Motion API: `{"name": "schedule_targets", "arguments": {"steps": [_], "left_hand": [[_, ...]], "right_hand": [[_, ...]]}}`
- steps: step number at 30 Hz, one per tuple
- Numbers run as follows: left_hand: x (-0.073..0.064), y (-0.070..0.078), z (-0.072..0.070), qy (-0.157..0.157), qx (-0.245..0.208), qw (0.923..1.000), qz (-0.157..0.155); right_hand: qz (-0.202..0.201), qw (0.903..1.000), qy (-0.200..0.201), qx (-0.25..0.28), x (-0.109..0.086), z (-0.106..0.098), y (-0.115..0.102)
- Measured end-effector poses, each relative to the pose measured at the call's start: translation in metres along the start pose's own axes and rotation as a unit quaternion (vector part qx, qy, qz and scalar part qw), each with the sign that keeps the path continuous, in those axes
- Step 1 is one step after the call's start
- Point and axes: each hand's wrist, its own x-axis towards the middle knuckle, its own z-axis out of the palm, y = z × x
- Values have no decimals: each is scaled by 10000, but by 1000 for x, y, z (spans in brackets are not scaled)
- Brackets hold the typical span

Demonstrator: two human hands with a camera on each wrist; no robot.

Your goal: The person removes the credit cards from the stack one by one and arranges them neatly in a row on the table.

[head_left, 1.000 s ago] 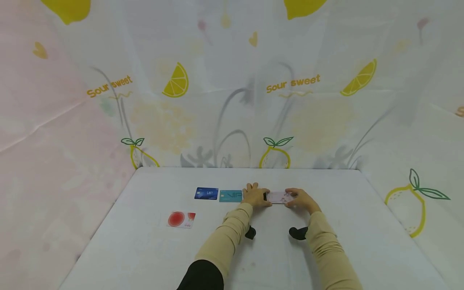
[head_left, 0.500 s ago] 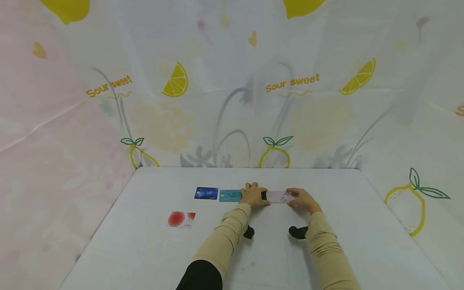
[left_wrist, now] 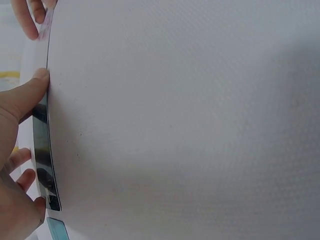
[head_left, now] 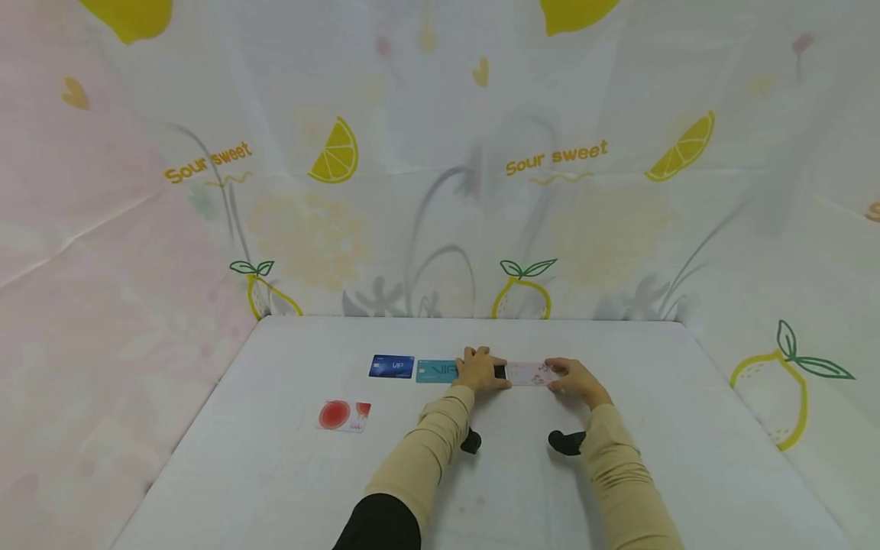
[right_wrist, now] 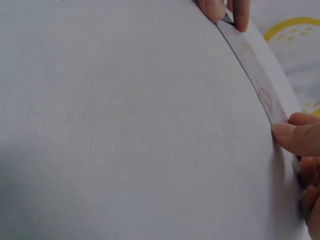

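Observation:
Flat on the white table, my left hand [head_left: 479,372] lies over a black card [left_wrist: 43,150], most of it hidden under the hand in the head view. Its thumb and index finger span the near and far edges, at the join with a pale pink flower-print card [head_left: 528,373]. My right hand [head_left: 576,380] pinches that pink card's right end, thumb at the near edge and index finger at the far edge. The two cards sit end to end. Left of the black card is a teal VIP card [head_left: 436,371], followed by a dark blue VIP card [head_left: 392,367].
A white card with red circles [head_left: 343,416] lies apart, nearer and to the left. The white table [head_left: 522,496] ends at a lemon-print cloth [head_left: 440,206] hanging behind. Black wrist-worn parts [head_left: 567,442] stick out beneath both sleeves.
My left hand has slid slightly left, baring more of the black card. My right fingertips have shifted a little right along the pink card. The other cards have stayed put.

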Motion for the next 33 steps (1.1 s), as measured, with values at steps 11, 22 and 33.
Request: {"name": "schedule_targets", "arguments": {"steps": [11, 22, 33], "left_hand": [[1, 1, 2, 34, 53, 10000, -3], [2, 1, 2, -23, 31, 10000, 15], [-2, 3, -2, -151, 185, 9997, 46]], "right_hand": [[82, 9999, 112, 69, -2, 0, -1], [-61, 9998, 130, 127, -2, 1, 1], [-62, 9999, 143, 54, -2, 3, 1]]}}
